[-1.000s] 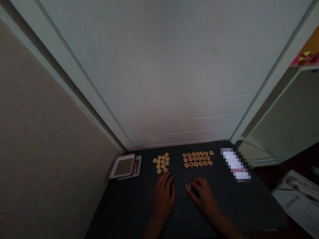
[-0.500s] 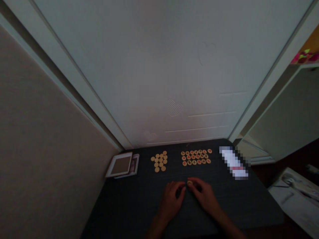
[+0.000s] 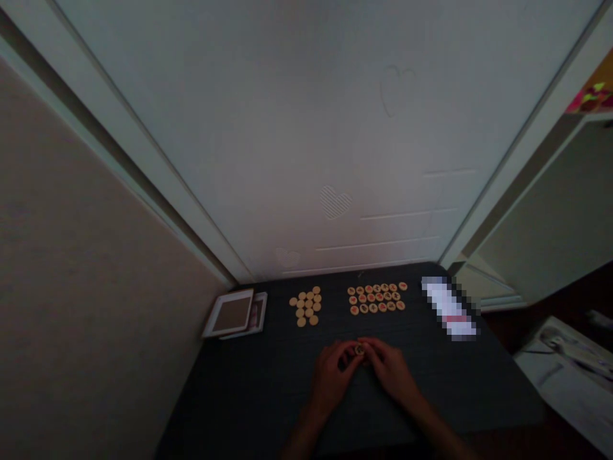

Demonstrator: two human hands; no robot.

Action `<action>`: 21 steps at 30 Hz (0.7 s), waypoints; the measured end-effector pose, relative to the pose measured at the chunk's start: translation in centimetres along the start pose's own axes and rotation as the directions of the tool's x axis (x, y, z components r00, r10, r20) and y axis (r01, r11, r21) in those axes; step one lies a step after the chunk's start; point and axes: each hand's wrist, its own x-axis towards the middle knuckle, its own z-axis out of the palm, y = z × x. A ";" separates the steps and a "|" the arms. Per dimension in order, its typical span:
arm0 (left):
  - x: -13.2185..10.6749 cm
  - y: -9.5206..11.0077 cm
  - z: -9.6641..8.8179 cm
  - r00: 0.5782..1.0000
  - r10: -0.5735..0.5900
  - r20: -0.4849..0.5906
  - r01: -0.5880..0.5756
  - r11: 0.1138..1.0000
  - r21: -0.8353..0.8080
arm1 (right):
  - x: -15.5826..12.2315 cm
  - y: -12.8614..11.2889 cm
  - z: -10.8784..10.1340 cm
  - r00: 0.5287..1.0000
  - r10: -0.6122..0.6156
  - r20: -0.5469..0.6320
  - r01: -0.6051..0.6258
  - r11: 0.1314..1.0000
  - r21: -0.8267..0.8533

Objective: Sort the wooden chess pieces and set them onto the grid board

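1. Where your two hands meet, at the near middle of the dark tabletop (image 3: 230,396), the fingers of your left hand (image 3: 332,377) and right hand (image 3: 393,372) curl inward and close from either side on a round wooden xiangqi piece (image 3: 359,349).
2. That piece is a flat disc with no long axis. A dark marking shows on its upper face, but it is too small and dim for you to read or to tell which way it points. Your fingers hide its rim, so you cannot tell whether it touches the table.
3. Beyond your hands, well apart from each other, lie a cluster of plain wooden discs (image 3: 305,308) and, to its right, rows of face-up pieces (image 3: 377,299) with red and dark characters.
4. Farther left, a white-framed flat box (image 3: 230,313) overlaps a second flat item (image 3: 259,313). To the right, a pixelated object (image 3: 449,308) cannot be made out.
5. Past the table stands a white door (image 3: 306,140) with a striped heart (image 3: 335,202). A beige wall (image 3: 96,287) runs along the left, and a sheet of printed paper (image 3: 565,377) is cut off at lower right.
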 end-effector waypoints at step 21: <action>-0.1 0.2 -0.5 0.999 0.042 0.004 -0.042 0.999 0.034 | 0.2 1.2 -5.8 0.975 0.149 -0.167 -0.129 0.984 0.125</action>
